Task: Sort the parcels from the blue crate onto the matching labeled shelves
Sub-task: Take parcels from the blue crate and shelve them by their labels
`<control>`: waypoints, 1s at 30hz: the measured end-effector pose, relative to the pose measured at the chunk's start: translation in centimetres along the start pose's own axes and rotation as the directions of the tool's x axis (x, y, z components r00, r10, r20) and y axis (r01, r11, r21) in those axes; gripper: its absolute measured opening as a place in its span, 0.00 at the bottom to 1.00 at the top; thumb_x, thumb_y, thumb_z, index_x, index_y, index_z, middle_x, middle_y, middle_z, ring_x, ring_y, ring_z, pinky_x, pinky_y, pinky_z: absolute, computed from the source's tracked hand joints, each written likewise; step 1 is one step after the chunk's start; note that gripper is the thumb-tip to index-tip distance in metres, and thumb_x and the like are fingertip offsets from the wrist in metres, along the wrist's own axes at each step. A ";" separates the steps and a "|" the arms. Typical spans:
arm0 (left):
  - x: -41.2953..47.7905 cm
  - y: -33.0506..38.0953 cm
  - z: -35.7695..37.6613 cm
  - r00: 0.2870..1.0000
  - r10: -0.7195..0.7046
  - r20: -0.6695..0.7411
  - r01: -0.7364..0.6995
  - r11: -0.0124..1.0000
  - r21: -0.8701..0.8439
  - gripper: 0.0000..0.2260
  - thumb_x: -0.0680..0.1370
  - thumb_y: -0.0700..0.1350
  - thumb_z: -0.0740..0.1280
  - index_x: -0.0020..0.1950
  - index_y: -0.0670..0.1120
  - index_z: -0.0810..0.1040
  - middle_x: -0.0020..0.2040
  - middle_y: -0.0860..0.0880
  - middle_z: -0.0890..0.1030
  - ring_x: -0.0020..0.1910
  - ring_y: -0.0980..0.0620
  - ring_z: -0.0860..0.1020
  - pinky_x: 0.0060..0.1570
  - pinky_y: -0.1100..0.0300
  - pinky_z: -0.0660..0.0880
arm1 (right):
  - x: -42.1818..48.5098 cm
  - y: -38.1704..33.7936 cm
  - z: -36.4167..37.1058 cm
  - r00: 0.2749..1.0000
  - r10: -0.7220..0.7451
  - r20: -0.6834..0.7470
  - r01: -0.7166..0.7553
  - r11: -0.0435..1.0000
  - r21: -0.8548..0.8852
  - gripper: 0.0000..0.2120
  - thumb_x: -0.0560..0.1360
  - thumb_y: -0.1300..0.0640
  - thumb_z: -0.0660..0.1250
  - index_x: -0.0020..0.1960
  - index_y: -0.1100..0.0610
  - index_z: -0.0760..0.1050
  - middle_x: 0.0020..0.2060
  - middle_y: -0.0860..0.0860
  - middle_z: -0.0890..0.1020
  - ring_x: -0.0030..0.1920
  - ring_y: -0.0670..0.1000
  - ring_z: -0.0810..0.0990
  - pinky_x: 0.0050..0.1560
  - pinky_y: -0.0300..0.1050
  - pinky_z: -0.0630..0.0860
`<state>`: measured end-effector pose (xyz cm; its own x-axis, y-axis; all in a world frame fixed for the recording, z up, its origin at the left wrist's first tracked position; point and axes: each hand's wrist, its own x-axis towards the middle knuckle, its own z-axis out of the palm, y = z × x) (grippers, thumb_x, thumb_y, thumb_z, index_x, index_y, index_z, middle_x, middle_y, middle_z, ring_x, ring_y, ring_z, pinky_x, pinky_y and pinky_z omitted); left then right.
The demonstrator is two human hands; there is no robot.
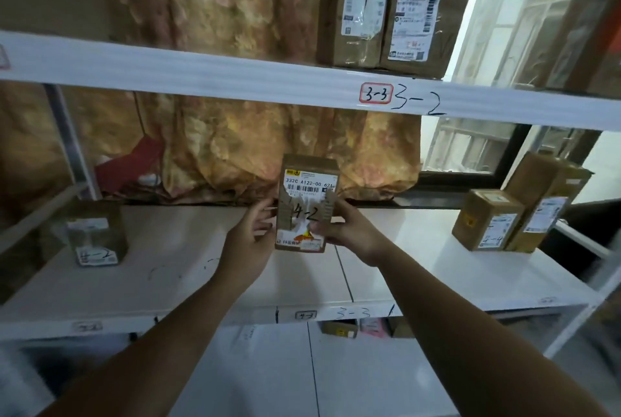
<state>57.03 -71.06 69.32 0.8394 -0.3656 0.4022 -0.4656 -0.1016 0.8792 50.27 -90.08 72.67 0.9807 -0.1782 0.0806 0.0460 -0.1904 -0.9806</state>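
A small brown cardboard parcel [307, 203] with a white shipping label and a handwritten "4-2" stands upright over the middle white shelf [188, 269]. My right hand [347, 228] grips its right side, thumb across the front. My left hand [250, 237] is at its left side with the fingers spread loosely, touching or almost touching the box. Another small parcel [95, 233] marked "4-2" sits at the shelf's left. The blue crate is out of view.
Two brown boxes [514, 208] stand at the shelf's right end. The upper shelf beam [235, 80] carries labels "3-3" and "3-2", with two taller parcels [393, 6] above it. The lower edge reads "3-3". A patterned curtain hangs behind.
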 end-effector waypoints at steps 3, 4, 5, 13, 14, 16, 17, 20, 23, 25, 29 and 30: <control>0.1 -1.6 0.5 0.997 -0.083 -0.001 0.083 0.997 -0.005 0.20 0.77 0.36 0.65 0.67 0.50 0.72 0.57 0.56 0.78 0.56 0.55 0.77 0.45 0.75 0.70 | 1.9 1.7 0.5 0.999 0.053 -0.008 -0.053 0.997 -0.054 0.31 0.66 0.59 0.77 0.66 0.52 0.73 0.55 0.58 0.79 0.57 0.59 0.80 0.56 0.56 0.80; 0.2 -2.1 0.6 0.994 -0.108 -0.009 0.108 0.994 -0.004 0.19 0.77 0.36 0.65 0.66 0.52 0.73 0.57 0.57 0.78 0.55 0.56 0.78 0.44 0.75 0.71 | 2.5 2.3 0.7 0.998 0.059 -0.007 -0.059 0.995 -0.079 0.30 0.67 0.61 0.77 0.67 0.53 0.72 0.53 0.56 0.79 0.58 0.59 0.80 0.55 0.55 0.80; 0.3 -2.7 0.7 0.991 -0.130 -0.017 0.130 0.992 0.001 0.19 0.77 0.36 0.65 0.65 0.53 0.73 0.57 0.56 0.79 0.54 0.57 0.78 0.43 0.74 0.71 | 3.1 2.9 0.9 0.998 0.064 -0.004 -0.064 0.993 -0.101 0.30 0.68 0.62 0.76 0.68 0.53 0.71 0.52 0.55 0.79 0.57 0.58 0.80 0.54 0.53 0.81; -0.4 -7.7 -1.5 0.906 -0.370 -0.208 0.398 0.910 0.118 0.22 0.78 0.38 0.64 0.72 0.49 0.68 0.65 0.46 0.75 0.50 0.50 0.76 0.38 0.68 0.71 | 10.7 7.5 5.5 0.979 0.145 0.146 -0.098 0.953 -0.287 0.28 0.68 0.60 0.77 0.64 0.55 0.70 0.51 0.50 0.78 0.55 0.54 0.79 0.54 0.48 0.78; -0.6 -8.0 -2.3 0.890 -0.394 -0.231 0.427 0.897 0.113 0.22 0.78 0.36 0.63 0.71 0.49 0.69 0.65 0.46 0.75 0.50 0.49 0.76 0.41 0.65 0.71 | 11.5 8.0 6.6 0.972 0.154 0.178 -0.095 0.949 -0.301 0.28 0.68 0.61 0.77 0.64 0.55 0.69 0.52 0.50 0.78 0.55 0.53 0.78 0.54 0.48 0.78; -0.9 -8.6 -3.9 0.868 -0.414 -0.275 0.452 0.887 0.090 0.21 0.78 0.34 0.63 0.69 0.49 0.71 0.64 0.46 0.75 0.52 0.49 0.75 0.47 0.62 0.71 | 13.0 9.0 9.1 0.960 0.166 0.226 -0.090 0.946 -0.312 0.28 0.68 0.61 0.76 0.64 0.56 0.69 0.54 0.50 0.77 0.55 0.53 0.77 0.53 0.48 0.77; -1.1 -8.8 -4.7 0.859 -0.420 -0.293 0.454 0.889 0.056 0.21 0.76 0.33 0.64 0.68 0.49 0.72 0.63 0.45 0.75 0.53 0.50 0.75 0.49 0.61 0.70 | 13.4 9.4 10.4 0.955 0.165 0.248 -0.082 0.946 -0.315 0.28 0.68 0.61 0.76 0.64 0.57 0.68 0.54 0.51 0.77 0.54 0.53 0.77 0.51 0.46 0.76; -2.3 -10.0 -7.1 0.843 -0.423 -0.331 0.434 0.900 -0.044 0.25 0.69 0.38 0.67 0.65 0.49 0.69 0.61 0.43 0.76 0.48 0.48 0.76 0.48 0.61 0.72 | 14.3 10.7 14.4 0.941 0.134 0.310 -0.052 0.964 -0.259 0.28 0.70 0.65 0.74 0.66 0.59 0.66 0.57 0.53 0.76 0.56 0.54 0.76 0.45 0.38 0.76; -3.1 -11.9 -9.6 0.834 -0.398 -0.383 0.432 0.902 0.002 0.23 0.73 0.34 0.67 0.65 0.49 0.69 0.60 0.48 0.75 0.54 0.46 0.77 0.50 0.66 0.74 | 14.7 11.3 18.0 0.932 0.110 0.346 -0.024 0.970 -0.244 0.32 0.70 0.65 0.74 0.68 0.56 0.63 0.54 0.50 0.76 0.56 0.54 0.77 0.53 0.47 0.79; -2.6 -12.8 -11.2 0.841 -0.408 -0.355 0.423 0.906 -0.039 0.22 0.74 0.34 0.66 0.66 0.47 0.70 0.59 0.50 0.76 0.55 0.50 0.78 0.55 0.62 0.75 | 15.3 11.3 19.9 0.933 0.107 0.342 -0.041 0.980 -0.195 0.37 0.68 0.65 0.76 0.71 0.53 0.61 0.57 0.52 0.76 0.58 0.56 0.77 0.57 0.57 0.78; -0.7 -14.4 -15.3 0.831 -0.498 -0.249 0.525 0.849 0.056 0.21 0.78 0.36 0.64 0.69 0.50 0.68 0.62 0.52 0.74 0.60 0.51 0.76 0.56 0.63 0.72 | 17.4 10.3 23.4 0.969 0.114 0.221 -0.087 0.988 -0.131 0.33 0.66 0.63 0.78 0.64 0.49 0.66 0.56 0.52 0.77 0.56 0.57 0.78 0.53 0.62 0.79; -0.3 -14.8 -16.2 0.828 -0.498 -0.257 0.540 0.832 0.126 0.22 0.78 0.37 0.64 0.71 0.48 0.67 0.65 0.50 0.73 0.63 0.48 0.74 0.59 0.61 0.70 | 18.0 10.1 23.9 0.973 0.122 0.195 -0.096 0.986 -0.137 0.31 0.65 0.61 0.78 0.62 0.49 0.67 0.57 0.53 0.78 0.56 0.58 0.79 0.52 0.61 0.79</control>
<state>68.20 -54.46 60.29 0.9991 -0.0141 -0.0394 0.0305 -0.3987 0.9166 72.92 -72.12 59.93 0.9971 -0.0088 -0.0760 -0.0751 -0.3029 -0.9501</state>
